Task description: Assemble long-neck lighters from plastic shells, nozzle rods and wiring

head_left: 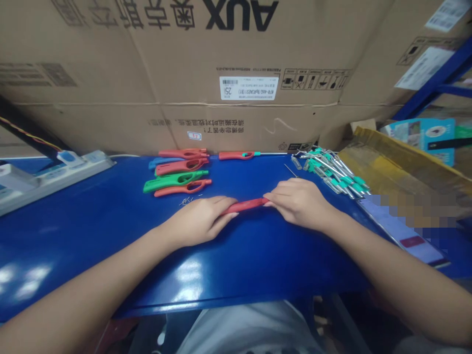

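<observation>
Two big cardboard cartons (236, 73) wall off the back of the blue workbench (110, 231). Against them lie a heap of red, green and blue lighter bodies (180, 173) and, to its right, a pile of green-tipped metal nozzles (334, 173). Nearer, the left hand (201, 222) is closed over one end of a red lighter body (246, 205), and the right hand (299, 200) pinches the other end in its fingertips. The piece lies flat mid-bench, its long axis running left to right between the hands, right end slightly farther back.

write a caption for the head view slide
Left hand and right hand hold a red handle on a blue table, with coloured handles and metal rods nearby.
</observation>
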A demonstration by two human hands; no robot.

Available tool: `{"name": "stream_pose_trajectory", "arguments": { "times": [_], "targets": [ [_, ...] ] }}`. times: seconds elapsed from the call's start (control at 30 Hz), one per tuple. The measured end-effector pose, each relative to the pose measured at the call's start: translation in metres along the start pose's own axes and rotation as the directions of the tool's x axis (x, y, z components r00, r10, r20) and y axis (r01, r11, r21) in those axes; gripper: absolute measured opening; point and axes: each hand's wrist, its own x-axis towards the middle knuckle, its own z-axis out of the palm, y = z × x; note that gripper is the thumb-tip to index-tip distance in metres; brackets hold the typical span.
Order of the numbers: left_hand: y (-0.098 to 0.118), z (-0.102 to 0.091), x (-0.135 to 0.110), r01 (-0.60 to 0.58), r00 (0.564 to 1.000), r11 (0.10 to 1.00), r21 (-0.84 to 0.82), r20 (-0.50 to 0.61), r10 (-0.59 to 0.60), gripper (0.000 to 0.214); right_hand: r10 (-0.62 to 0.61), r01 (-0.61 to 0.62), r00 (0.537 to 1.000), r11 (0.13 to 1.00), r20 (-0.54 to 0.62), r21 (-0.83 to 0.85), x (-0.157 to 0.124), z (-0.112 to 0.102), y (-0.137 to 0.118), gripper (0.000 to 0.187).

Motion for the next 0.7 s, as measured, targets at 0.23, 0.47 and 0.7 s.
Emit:
{"name": "stream_pose_trajectory", "arguments": {
  "times": [0.23, 0.47, 0.7],
  "targets": [
    [-0.003, 0.002, 0.001, 0.048, 0.997, 0.997, 0.068, -0.056, -0.044, 0.04, 0.07, -0.078, 0.99, 0.995, 0.125, 0.059, 0.004, -0.001, 0.006, 0.026],
    [-0.014, -0.011, 0.002, 0.054, 0.993, 0.993, 0.108, -0.113, -0.042, 0.037, 0.269, -0.263, 0.955, 0.963, 0.123, -0.06, -0.007, -0.018, 0.038, 0.04],
    [-0.017, -0.015, 0.001, 0.061, 0.99, 0.99, 0.126, -0.135, -0.044, 0.039, 0.245, -0.237, 0.961, 0.969, 0.131, -0.071, -0.01, -0.021, 0.049, 0.016]
  ]
}}
